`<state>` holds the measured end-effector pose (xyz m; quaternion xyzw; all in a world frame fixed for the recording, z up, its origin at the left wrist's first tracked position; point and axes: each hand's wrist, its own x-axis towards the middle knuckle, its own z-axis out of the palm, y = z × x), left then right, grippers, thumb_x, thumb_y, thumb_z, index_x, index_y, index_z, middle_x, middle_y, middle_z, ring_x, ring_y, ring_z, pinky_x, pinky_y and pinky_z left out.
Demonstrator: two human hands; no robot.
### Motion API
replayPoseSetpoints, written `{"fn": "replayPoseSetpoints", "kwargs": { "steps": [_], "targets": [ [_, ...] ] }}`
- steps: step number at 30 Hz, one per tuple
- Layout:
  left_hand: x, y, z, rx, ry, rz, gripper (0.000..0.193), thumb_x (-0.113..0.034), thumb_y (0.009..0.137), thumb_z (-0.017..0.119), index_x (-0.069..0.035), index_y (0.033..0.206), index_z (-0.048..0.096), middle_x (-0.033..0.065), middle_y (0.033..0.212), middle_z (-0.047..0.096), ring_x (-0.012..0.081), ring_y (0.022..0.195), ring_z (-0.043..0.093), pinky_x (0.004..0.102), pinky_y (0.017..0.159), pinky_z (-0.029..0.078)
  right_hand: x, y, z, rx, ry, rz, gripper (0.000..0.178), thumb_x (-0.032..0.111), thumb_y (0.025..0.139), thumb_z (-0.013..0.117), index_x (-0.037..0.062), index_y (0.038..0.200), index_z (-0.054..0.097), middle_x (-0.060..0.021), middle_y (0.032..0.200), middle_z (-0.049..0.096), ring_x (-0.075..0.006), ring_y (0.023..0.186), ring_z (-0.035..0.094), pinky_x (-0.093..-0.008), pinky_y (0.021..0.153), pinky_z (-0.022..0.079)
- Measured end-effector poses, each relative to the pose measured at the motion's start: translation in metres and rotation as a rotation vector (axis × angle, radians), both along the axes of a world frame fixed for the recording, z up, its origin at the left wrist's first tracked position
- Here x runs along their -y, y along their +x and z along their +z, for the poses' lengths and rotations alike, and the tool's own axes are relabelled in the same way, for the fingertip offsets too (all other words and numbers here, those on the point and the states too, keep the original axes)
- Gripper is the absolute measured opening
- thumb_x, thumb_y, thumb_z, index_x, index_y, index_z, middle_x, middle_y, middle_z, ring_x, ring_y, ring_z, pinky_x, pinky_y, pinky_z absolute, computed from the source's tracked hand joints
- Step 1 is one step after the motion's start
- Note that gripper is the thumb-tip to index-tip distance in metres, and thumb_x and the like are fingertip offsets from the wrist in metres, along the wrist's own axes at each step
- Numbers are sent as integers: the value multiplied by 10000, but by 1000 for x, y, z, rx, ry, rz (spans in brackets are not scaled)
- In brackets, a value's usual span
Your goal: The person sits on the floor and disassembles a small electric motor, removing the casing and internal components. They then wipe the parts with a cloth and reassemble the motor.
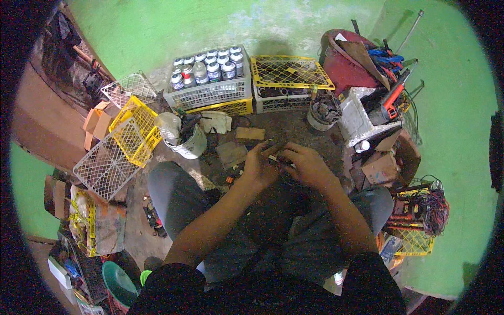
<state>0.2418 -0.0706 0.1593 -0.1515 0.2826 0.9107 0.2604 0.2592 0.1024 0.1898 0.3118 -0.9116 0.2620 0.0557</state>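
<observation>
Directly ahead at 12 o'clock, my left hand (260,167) appears to pinch a small pale piece (272,157), set between my two hands. My right hand (307,161) curls in from the other side, fingers bent against or just beside it; I cannot tell whether they grip anything. My knuckles and the dim light hide most of the piece, so a misjudged grip could let it slip. It could then drop into the shadow below and be hard to pick out.

At 10 o'clock, a little orange piece (229,180) lies on the floor, easily kicked if I shift my left knee (170,184). Near 11, a flat grey slab (231,155) and a tan block (250,133) could hide anything that rolled there.

Farther out, the filled white bucket (194,147) at 10 and the smaller bucket (321,125) at 1 could swallow a bouncing part.
</observation>
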Motion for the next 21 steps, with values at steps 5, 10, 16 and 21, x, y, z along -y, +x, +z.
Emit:
{"fn": "replayPoseSetpoints", "kwargs": {
  "steps": [5, 10, 16, 21],
  "targets": [
    [1, -2, -8, -4, 99, -74, 328, -321, 982, 465, -83, 1170, 589, 102, 1184, 627, 268, 1010, 589, 433, 879, 475, 0, 1, -1, -38, 34, 21, 360, 109, 748, 750, 52, 1086, 641, -126, 1083, 617, -360, 999, 635, -427, 848, 551],
    [-5, 10, 17, -1, 1, -32, 362, -330, 982, 470, -58, 1194, 578, 115, 1183, 621, 279, 1022, 590, 431, 899, 479, -2, -2, -6, -15, 55, -31, 351, 97, 758, 754, 50, 1087, 638, -126, 1045, 636, -366, 957, 652, -427, 806, 557],
    [0, -11, -37, -23, 223, -107, 329, -246, 1007, 439, -23, 1227, 538, 138, 1198, 604, 294, 1091, 589, 444, 967, 490, -3, -2, -7, -13, -155, -64, 333, 91, 767, 766, 39, 1066, 631, -139, 1015, 655, -364, 906, 671, -420, 784, 556],
    [2, -8, -28, 41, -52, -83, 311, -96, 1027, 393, -22, 1317, 476, 164, 1269, 580, 305, 1180, 583, 407, 1017, 519, -22, -13, -11, -193, -278, -111, 322, 73, 780, 748, 36, 1077, 629, -166, 999, 663, -387, 906, 662, -424, 791, 549]
  ]
}}
